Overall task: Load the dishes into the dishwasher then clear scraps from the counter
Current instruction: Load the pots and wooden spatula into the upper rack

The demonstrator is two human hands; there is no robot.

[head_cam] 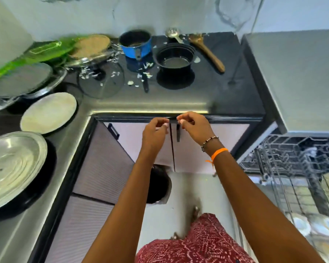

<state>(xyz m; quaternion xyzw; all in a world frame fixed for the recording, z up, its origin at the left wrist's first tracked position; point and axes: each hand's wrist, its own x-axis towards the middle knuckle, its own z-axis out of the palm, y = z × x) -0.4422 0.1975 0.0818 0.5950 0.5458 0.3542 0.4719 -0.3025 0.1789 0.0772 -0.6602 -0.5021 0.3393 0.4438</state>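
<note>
The dishes stand on the dark, L-shaped table point(226, 88). Near the back wall there is a small blue saucepan with a black handle point(136, 45), and just beside it on the right a stack of black round bowls point(174, 56). Behind the bowls lie a metal ladle point(172, 34) and a brown wooden spatula point(207, 52). White food scraps point(146, 70) are scattered around the saucepan and on a clear glass lid point(101, 80) that lies flat on the table.

On the left part of the table are a round white plate point(48, 112), a large steel plate point(14, 169) nearest to the camera, and further back some steel plates stacked together with a green plastic item point(36, 54); this part is blurred.

The open dishwasher rack of grey wire point(292, 168) is at the right, low, beside the table, and some pale dishes already sit in its lower corner.

Both hands are held in front of the table's edge, close to each other but apart. The left hand point(155, 132) and the right hand point(194, 128) have curled fingers, with the fingertips brought together; whether the grip of either holds something small, one cannot tell. The right wrist carries an orange band point(218, 153) and a bead bracelet point(209, 142).
</note>
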